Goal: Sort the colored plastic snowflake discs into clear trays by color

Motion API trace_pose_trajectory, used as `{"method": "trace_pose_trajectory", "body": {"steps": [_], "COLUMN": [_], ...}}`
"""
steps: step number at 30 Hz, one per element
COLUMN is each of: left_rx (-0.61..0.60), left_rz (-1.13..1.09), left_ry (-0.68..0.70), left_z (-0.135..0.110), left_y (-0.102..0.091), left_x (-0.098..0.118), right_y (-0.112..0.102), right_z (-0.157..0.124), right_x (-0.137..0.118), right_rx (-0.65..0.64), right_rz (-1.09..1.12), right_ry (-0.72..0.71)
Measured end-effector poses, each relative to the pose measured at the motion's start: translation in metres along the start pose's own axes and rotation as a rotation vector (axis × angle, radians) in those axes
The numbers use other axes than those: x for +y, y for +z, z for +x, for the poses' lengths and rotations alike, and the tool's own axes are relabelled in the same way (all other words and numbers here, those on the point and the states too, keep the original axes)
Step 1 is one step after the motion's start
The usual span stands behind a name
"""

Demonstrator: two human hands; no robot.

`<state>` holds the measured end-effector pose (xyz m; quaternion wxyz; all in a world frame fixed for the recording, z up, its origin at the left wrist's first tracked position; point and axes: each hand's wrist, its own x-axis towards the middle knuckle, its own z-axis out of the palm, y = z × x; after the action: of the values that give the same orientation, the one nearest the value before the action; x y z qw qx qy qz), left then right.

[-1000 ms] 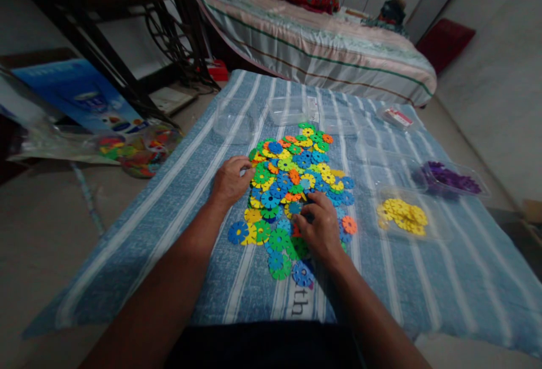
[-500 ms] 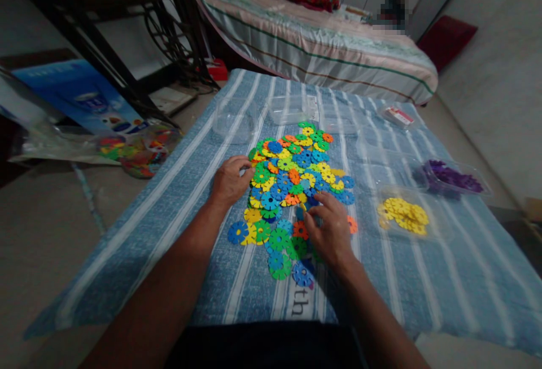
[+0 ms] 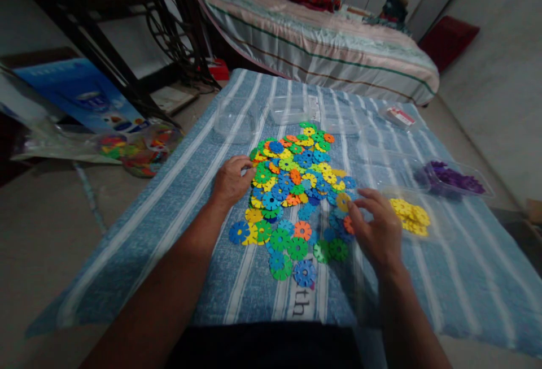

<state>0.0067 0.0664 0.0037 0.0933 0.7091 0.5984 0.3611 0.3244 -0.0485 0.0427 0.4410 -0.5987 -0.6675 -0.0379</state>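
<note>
A heap of notched plastic discs (image 3: pixel 279 191) in blue, green, yellow and orange is spread on the striped cloth. My left hand (image 3: pixel 232 179) rests at the heap's left edge, thumb and fingers slightly apart, fingertips against the outer discs. To the right of the heap, my right hand (image 3: pixel 376 225) pinches a yellow disc (image 3: pixel 343 202) between thumb and fingers, above the cloth. Beyond that hand stands a clear tub (image 3: pixel 438 233) holding several yellow discs (image 3: pixel 410 217). Two green discs (image 3: pixel 330 251) lie at the heap's near right.
A clear tub of purple pieces (image 3: pixel 455 178) stands at the right. More clear tubs (image 3: pixel 290 110) line the far side, near a small red-and-white box (image 3: pixel 399 115). A bed (image 3: pixel 322 47) is beyond the table; bags of colourful pieces (image 3: pixel 146 151) lie left on the floor.
My right hand has moved right from the heap, carrying a yellow disc toward the tub of yellow discs. Discs it covered now show. My left hand stays in place.
</note>
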Motion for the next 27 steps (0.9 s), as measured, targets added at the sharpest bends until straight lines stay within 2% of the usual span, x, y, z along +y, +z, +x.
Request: {"method": "trace_pose_trajectory", "body": {"steps": [5,8,11,15,19,23,27], "left_rx": [0.003,0.006,0.006,0.002,-0.004,-0.003,0.003], "left_rz": [-0.001,0.000,0.004,0.007,0.013,0.009,0.000], "left_ry": [-0.009,-0.005,0.002,0.000,-0.010,-0.008,0.000], "left_z": [0.000,0.000,0.000,0.000,0.001,0.001,0.001], "left_y": [0.000,0.001,0.001,0.001,0.000,0.000,0.001], "left_x": [0.000,-0.001,-0.002,-0.002,-0.002,-0.003,-0.003], "right_y": [-0.044,-0.049,-0.030,0.013,0.048,0.067,0.076], "right_z": [0.019,0.018,0.008,-0.008,-0.012,-0.009,-0.010], "right_x": [0.052,0.061,0.042,0.002,-0.022,-0.028,-0.030], "right_rx": [0.237,0.271,0.193,-0.036,-0.249,-0.334,-0.314], "right_rz": [-0.290,-0.387,-0.280,-0.077,-0.035,-0.107,-0.163], "right_ry": [0.058,0.051,-0.002,-0.114,-0.160,-0.164,-0.182]}}
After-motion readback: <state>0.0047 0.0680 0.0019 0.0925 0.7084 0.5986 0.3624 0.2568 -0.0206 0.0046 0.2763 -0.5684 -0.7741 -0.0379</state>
